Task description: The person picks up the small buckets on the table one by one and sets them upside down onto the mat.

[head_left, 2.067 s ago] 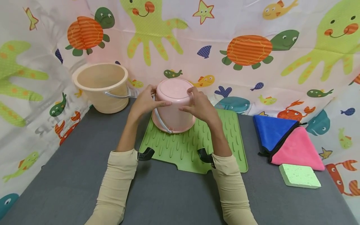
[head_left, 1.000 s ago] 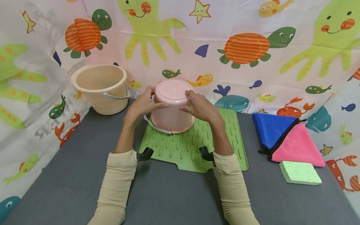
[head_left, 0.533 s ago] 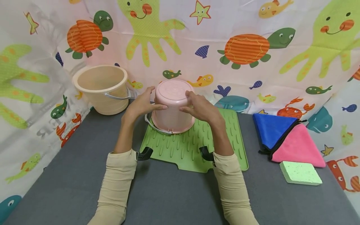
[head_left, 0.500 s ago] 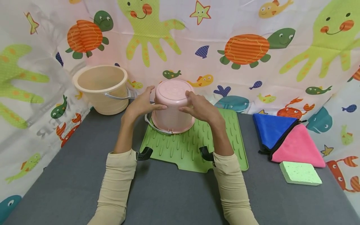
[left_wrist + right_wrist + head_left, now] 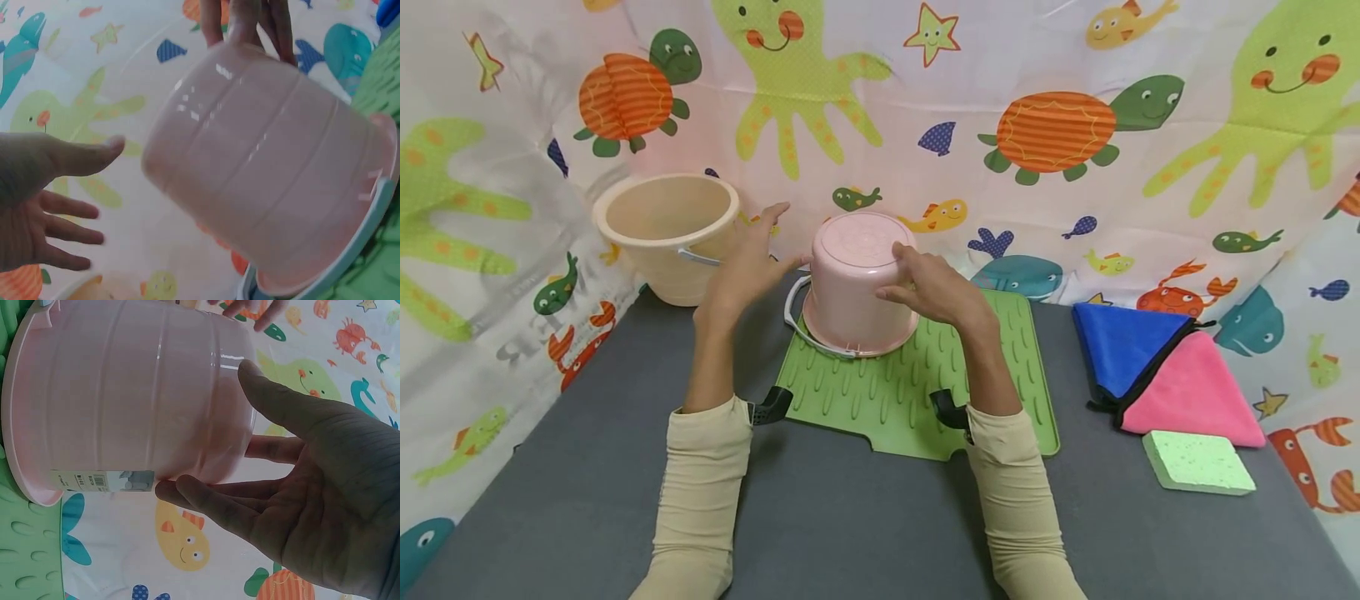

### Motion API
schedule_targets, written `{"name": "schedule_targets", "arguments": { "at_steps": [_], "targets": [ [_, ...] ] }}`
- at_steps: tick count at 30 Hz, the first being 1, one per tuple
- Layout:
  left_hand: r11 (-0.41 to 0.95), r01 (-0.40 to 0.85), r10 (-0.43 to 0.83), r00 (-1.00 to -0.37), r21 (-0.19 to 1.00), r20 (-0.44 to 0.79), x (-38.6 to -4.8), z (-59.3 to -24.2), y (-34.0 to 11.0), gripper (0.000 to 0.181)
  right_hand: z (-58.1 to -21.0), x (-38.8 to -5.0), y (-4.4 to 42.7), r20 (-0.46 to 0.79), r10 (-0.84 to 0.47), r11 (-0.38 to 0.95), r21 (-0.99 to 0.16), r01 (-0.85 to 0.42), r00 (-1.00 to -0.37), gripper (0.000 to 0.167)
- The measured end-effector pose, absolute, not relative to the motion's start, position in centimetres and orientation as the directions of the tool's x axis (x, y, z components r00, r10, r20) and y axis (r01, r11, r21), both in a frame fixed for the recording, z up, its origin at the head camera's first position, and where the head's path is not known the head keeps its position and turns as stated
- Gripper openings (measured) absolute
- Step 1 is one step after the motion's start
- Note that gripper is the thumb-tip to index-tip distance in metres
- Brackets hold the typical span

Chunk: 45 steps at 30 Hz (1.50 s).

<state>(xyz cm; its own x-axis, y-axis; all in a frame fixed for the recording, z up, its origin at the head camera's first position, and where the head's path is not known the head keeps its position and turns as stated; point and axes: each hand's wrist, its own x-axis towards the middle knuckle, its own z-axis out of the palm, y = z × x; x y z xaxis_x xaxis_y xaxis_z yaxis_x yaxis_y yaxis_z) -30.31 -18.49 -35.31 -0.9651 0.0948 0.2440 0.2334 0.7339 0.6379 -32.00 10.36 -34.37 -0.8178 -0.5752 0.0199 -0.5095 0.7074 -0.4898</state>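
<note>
A pink bucket [image 5: 861, 287] stands upside down on the green ridged drying mat [image 5: 1000, 375], its base facing up. Its grey-white handle [image 5: 797, 321] hangs down on the left side. My right hand [image 5: 943, 287] holds the bucket near its base, thumb on the front and fingers round the far side, as the right wrist view also shows. My left hand [image 5: 741, 271] is off the bucket to its left, fingers spread and holding nothing. In the left wrist view a gap separates the left thumb [image 5: 94, 157] from the pink wall.
Behind my left hand, a beige bucket [image 5: 666, 242] stands upright at the back left. To the right lie a blue and pink cloth [image 5: 1157, 367] and a pale green sponge [image 5: 1199, 462]. A curtain [image 5: 925, 192] printed with sea animals hangs behind the grey table [image 5: 865, 525].
My left hand has let go of the pink bucket and moved left. Earlier, the bucket's handle swung down to the mat. The right hand stays on the bucket.
</note>
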Motion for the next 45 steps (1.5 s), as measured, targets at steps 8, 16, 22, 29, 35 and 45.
{"name": "schedule_targets", "arguments": {
  "at_steps": [8, 16, 22, 29, 35, 45],
  "targets": [
    [0.765, 0.23, -0.043, -0.913, 0.601, 0.405, -30.5, -35.8, -21.2, 0.069, -34.4, -32.0, 10.3, 0.022, -0.592, 0.696, -0.49, -0.524, -0.806, 0.08],
    [0.792, 0.168, -0.199, -0.838, 0.587, 0.509, -29.7, -36.0, -23.7, 0.06, -34.1, -31.9, 10.2, 0.019, -0.583, 0.709, -0.477, -0.52, -0.812, 0.079],
    [0.813, 0.061, -0.258, -0.854, 0.579, 0.452, -29.0, -36.4, -25.1, 0.06, -34.3, -31.8, 10.3, 0.019, -0.597, 0.699, -0.479, -0.532, -0.802, 0.077],
    [0.848, -0.048, -0.295, -0.87, 0.528, 0.394, -28.9, -36.8, -25.6, 0.056, -34.0, -31.9, 10.3, 0.038, -0.617, 0.692, -0.45, -0.565, -0.786, 0.072],
    [0.842, -0.099, -0.327, -0.875, 0.53, 0.356, -28.9, -37.0, -26.2, 0.043, -34.0, -31.9, 10.4, 0.042, -0.619, 0.691, -0.445, -0.569, -0.784, 0.067],
    [0.855, -0.033, -0.28, -0.869, 0.518, 0.408, -28.5, -36.4, -26.4, 0.025, -34.1, -31.9, 10.7, 0.022, -0.612, 0.695, -0.462, -0.551, -0.79, 0.074]
  ]
}}
